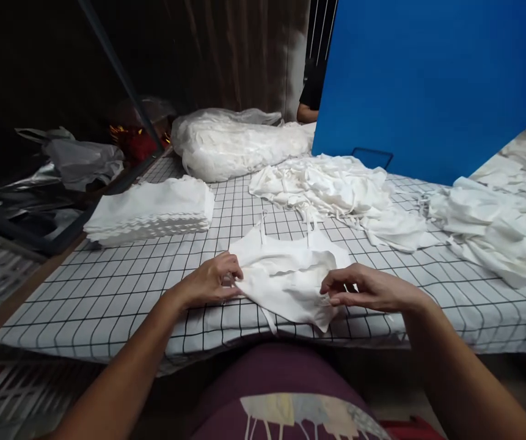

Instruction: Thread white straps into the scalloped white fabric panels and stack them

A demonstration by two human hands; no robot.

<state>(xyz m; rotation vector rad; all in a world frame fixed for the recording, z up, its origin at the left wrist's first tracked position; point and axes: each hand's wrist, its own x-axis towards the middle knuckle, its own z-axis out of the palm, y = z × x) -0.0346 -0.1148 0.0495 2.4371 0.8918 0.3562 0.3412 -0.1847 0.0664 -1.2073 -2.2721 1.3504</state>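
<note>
A small white strappy garment (290,275) lies on the checked tablecloth (107,293) in front of me. My left hand (210,282) has its fingers curled, pinching the garment's left edge. On the garment's right edge my right hand (366,287) pinches the cloth with bent fingers. The garment's thin straps run away from me toward a loose heap of white garments (331,186).
A neat stack of folded white pieces (153,211) sits at the left. A plastic bag full of white cloth (239,143) lies at the back. A blue board (432,79) stands behind the heap. More white garments (492,229) lie at the right. Another person's arm (307,113) shows beyond.
</note>
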